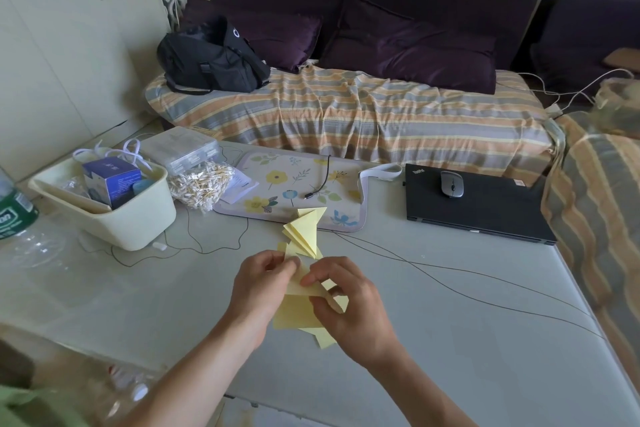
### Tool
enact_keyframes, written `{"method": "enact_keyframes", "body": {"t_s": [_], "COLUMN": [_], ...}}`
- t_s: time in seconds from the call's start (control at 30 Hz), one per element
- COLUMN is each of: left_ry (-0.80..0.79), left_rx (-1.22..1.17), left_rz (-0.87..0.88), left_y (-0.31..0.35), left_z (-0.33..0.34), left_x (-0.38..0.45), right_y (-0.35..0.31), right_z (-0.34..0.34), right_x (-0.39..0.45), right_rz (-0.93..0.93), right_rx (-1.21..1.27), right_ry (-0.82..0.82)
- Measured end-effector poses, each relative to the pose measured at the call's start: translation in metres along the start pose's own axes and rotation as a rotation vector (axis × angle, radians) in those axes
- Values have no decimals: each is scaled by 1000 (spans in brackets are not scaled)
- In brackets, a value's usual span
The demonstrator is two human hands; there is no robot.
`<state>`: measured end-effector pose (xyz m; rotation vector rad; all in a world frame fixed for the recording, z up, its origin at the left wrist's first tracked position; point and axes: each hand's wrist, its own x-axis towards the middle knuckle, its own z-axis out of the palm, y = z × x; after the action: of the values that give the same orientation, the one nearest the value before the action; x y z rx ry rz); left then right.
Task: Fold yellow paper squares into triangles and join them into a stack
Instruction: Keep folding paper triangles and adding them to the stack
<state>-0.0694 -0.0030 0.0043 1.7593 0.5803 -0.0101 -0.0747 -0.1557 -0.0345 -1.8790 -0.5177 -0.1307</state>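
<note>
Both hands pinch one yellow paper piece (306, 282) just above the table (450, 340), left hand (258, 282) at its top, right hand (349, 302) along its fold. Loose yellow squares (294, 317) lie beneath; the joined triangle stack (304, 230) rests just beyond, touching the floral mat (277, 184).

two hands (263, 282), one laptop (478, 204), one mouse (452, 184)

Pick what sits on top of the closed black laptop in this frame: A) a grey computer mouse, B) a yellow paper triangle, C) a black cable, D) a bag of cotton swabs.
A: a grey mouse rests on the lid of the closed laptop, while the joined yellow triangles lie on the table just beyond the hands.
</note>
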Motion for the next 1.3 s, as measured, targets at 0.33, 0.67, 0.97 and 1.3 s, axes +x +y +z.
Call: {"method": "enact_keyframes", "body": {"t_s": [0.33,0.67,0.97,1.3], "left_ry": [-170,-125,-71,-122], "left_rx": [68,-26,-30,144], "left_rz": [73,92,136,145], "left_y": [5,-4,-6,-11], "left_z": [0,1,3,-2], "left_x": [-8,0,0,0], "right_y": [-9,-3,0,3], "right_z": [-6,-9,-7,-7], "right_x": [1,3,3,6], "right_rz": [637,702,702,692], "right_rx": [323,483,524,561], "right_ry": [-168,-195,-211,-19]}}
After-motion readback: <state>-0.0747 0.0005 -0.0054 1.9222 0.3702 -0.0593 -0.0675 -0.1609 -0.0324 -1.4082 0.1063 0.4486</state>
